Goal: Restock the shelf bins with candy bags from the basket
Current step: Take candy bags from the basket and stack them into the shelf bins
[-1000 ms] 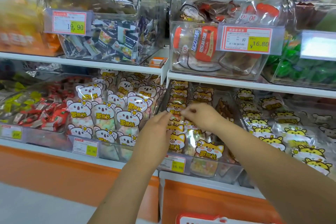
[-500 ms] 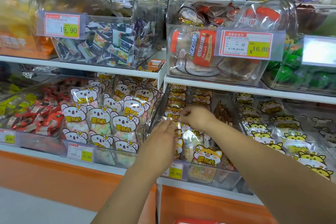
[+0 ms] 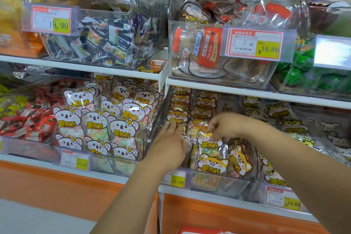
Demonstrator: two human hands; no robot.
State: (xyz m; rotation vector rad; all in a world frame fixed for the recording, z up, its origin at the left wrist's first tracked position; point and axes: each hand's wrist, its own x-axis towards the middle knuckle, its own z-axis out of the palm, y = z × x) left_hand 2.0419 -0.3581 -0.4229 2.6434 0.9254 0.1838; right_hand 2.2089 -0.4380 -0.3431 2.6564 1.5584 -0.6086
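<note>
Right hand (image 3: 226, 125) grip pinches cat-label candy bag (image 3: 210, 143) marked 罗班长 | left hand (image 3: 170, 144) grip spread flat beside it | price tag (image 3: 177, 179) 16.80 below left grip

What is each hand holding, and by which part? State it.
Right hand pinches a fox candy bag by its top edge; left hand grips nothing, pressing flat beside it.
</note>
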